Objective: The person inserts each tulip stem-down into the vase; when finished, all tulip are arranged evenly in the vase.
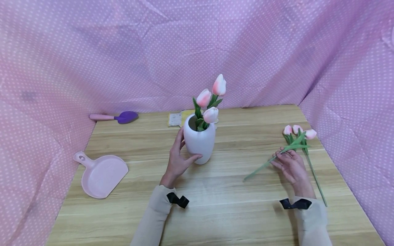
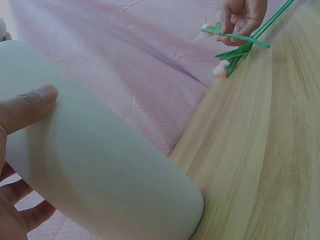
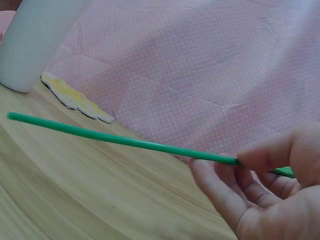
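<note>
A white vase (image 1: 201, 143) stands on the table near the middle, with three pink-and-white tulips (image 1: 211, 115) upright in it. My left hand (image 1: 178, 162) grips its side, the thumb (image 2: 32, 106) across the front and the fingers around the far side. On the right, my right hand (image 1: 292, 168) pinches the green stem (image 3: 125, 141) of a tulip between thumb and fingertips, above the tabletop. The bare end of that stem points toward the vase. More tulips (image 1: 287, 130) lie just beyond and beside the right hand; leaves and fingers partly hide them.
A pink dustpan (image 1: 104, 176) lies at the left, and a purple trowel (image 1: 127, 117) with a pink handle at the back left edge. Yellow-and-white gloves (image 3: 75, 97) lie behind the vase. Pink dotted cloth (image 1: 147, 58) hangs around the back and sides of the wooden table (image 1: 227, 212).
</note>
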Demonstrator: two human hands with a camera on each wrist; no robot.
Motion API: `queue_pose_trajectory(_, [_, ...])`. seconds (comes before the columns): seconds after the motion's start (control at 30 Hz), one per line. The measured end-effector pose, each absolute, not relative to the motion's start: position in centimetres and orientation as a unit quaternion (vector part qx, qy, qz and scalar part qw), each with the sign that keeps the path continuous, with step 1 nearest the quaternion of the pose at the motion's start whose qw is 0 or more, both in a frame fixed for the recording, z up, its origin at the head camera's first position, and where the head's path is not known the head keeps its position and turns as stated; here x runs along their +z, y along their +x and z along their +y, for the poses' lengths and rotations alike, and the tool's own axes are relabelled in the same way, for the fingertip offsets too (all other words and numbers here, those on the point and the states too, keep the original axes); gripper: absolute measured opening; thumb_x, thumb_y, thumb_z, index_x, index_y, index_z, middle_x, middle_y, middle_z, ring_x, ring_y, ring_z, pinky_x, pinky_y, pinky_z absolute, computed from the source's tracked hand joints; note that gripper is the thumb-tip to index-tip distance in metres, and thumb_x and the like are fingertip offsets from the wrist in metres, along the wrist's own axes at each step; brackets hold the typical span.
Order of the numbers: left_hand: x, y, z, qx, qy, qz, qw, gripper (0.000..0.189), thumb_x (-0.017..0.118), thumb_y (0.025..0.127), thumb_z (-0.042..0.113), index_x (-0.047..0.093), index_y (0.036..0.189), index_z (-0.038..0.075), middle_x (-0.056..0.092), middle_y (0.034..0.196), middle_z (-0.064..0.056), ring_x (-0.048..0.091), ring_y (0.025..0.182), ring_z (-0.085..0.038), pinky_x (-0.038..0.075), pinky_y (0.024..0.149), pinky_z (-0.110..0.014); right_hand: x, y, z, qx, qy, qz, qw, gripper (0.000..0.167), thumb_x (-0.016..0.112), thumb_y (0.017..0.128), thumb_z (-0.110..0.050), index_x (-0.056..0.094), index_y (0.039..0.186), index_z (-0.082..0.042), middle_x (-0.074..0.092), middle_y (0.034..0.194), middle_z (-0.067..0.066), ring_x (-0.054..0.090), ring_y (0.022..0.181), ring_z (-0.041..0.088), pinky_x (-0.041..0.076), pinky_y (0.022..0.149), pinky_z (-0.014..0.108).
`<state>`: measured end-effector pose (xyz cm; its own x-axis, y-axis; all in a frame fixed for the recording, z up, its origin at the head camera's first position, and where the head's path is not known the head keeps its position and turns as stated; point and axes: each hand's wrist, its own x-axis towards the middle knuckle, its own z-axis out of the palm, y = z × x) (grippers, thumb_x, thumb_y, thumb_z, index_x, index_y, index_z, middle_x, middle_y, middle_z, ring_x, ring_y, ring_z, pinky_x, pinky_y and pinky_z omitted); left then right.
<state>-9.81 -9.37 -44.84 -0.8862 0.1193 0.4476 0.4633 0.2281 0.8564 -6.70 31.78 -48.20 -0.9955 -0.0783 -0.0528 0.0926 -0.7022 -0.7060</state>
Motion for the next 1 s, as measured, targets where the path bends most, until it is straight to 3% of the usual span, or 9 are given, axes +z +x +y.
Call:
queue_pose_trajectory(0.27, [-44.8, -9.8, -9.3, -0.594, -0.192, -0.767, 0.146, 0.109, 0.089, 0.070, -0.001, 0.025, 0.158, 0.012, 0.040, 0.158, -0.015, 0.049, 0.137, -0.039, 0.045, 0.113, -0.056, -48.2, -6.7, 31.0, -0.940, 0.033, 0.338, 0.003, 0.022, 0.041, 0.099, 0.015, 0.058, 0.099, 0.001, 0.072, 0.091, 0.012, 0.074, 0.091, 0.024, 0.064, 0.082, 0.043])
queue_pose_trajectory(1.0, [-44.8, -9.8, -9.3, -0.591, -0.193, -0.768, 0.151, 0.109, 0.089, 0.070, 0.000, 0.026, 0.158, 0.010, 0.040, 0.158, -0.015, 0.049, 0.136, -0.039, 0.046, 0.113, -0.055, -48.0, -6.6, 29.6, -0.962, 0.078, 0.250, -0.078, 0.020, 0.043, 0.098, 0.014, 0.056, 0.091, 0.001, 0.072, 0.087, 0.016, 0.072, 0.087, 0.027, 0.064, 0.082, 0.045])
